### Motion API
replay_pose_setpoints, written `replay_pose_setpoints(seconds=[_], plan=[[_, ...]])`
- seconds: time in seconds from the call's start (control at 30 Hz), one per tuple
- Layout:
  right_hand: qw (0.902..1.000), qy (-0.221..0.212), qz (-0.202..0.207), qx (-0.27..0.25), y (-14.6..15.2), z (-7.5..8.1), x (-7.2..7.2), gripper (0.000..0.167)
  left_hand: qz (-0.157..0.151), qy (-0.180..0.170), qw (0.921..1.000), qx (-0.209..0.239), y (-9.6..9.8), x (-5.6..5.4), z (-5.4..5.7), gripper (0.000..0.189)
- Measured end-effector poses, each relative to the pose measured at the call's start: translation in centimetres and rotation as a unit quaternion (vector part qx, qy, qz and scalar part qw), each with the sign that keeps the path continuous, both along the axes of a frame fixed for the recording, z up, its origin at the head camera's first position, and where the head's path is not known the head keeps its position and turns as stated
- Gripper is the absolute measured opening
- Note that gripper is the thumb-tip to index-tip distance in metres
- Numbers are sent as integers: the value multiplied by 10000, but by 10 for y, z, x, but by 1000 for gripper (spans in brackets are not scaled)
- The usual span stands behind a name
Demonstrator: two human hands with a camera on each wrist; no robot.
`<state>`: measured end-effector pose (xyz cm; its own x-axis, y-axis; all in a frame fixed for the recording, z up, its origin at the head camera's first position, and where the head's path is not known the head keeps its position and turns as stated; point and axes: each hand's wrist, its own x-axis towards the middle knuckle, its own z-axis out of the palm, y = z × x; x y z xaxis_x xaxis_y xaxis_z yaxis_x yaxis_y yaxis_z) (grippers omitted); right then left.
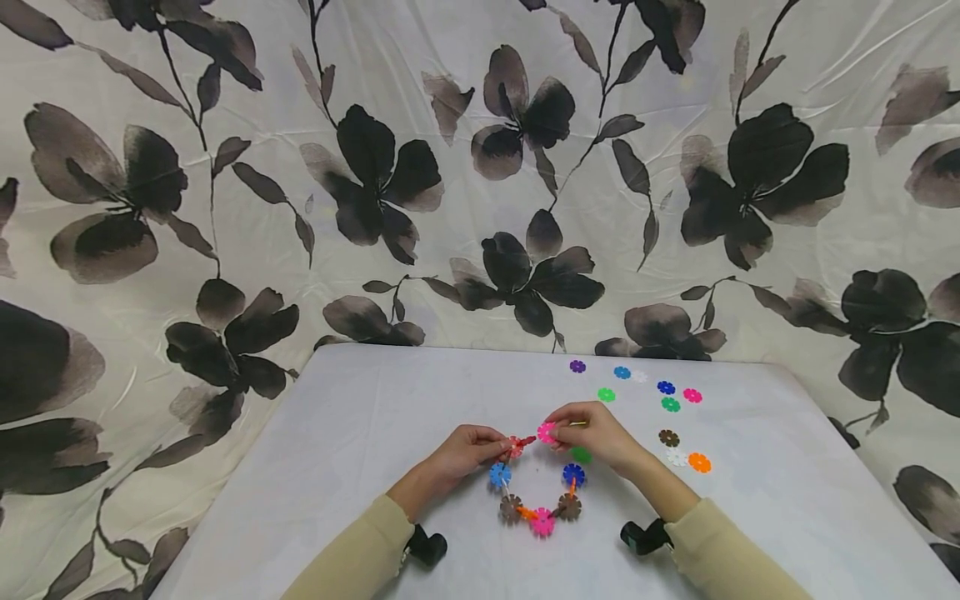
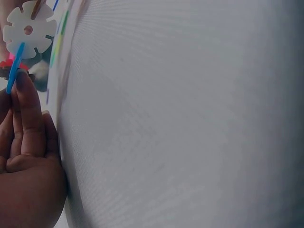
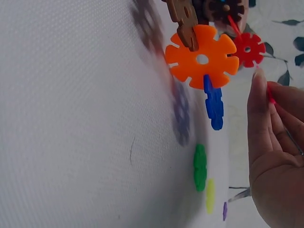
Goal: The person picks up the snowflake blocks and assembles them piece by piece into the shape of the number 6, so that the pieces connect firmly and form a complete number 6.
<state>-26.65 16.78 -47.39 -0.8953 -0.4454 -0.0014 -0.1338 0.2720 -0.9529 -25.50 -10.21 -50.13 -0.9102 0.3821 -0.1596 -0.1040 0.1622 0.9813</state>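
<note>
A curved chain of slotted plastic flower discs lies on the table, with brown, orange, pink and blue pieces linked edge to edge. At its upper left end, my left hand [image 1: 468,450] pinches a red flower disc [image 1: 515,447]. Just below those fingertips is a light blue disc [image 1: 500,476], edge-on in the left wrist view beside a white disc [image 2: 29,29]. Opposite, my right hand [image 1: 592,429] pinches a pink flower disc [image 1: 546,432] between thumb and fingers, close to the red end. A dark blue disc [image 1: 573,475] and an orange disc [image 3: 202,58] belong to the right side.
A green disc [image 1: 581,455] lies under the right hand. Several loose discs are scattered at the back right, among them a purple disc [image 1: 577,367], a brown disc [image 1: 669,437] and an orange disc [image 1: 700,462]. Flower-patterned cloth [image 1: 450,208] hangs behind the white table [image 1: 360,400].
</note>
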Motion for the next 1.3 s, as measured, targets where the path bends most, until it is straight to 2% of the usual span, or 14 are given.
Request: replay_pose_setpoints(seconds=[0.63, 0.97, 1.1, 1.3], plan=[[9985, -279, -324, -330, -13, -6, 2, 22, -34, 121, 9999, 84, 2, 2, 1, 24], [9921, -582, -437, -1020, -20, -10, 7, 23, 210, 205, 9995, 104, 4, 2, -3, 20], [9918, -611, -442, -1028, -20, -12, 6, 24, 232, 201, 9994, 129, 4, 2, -3, 20], [9937, -639, -343, -851, -17, -13, 4, 22, 42, 262, 9996, 98, 4, 2, -4, 22]])
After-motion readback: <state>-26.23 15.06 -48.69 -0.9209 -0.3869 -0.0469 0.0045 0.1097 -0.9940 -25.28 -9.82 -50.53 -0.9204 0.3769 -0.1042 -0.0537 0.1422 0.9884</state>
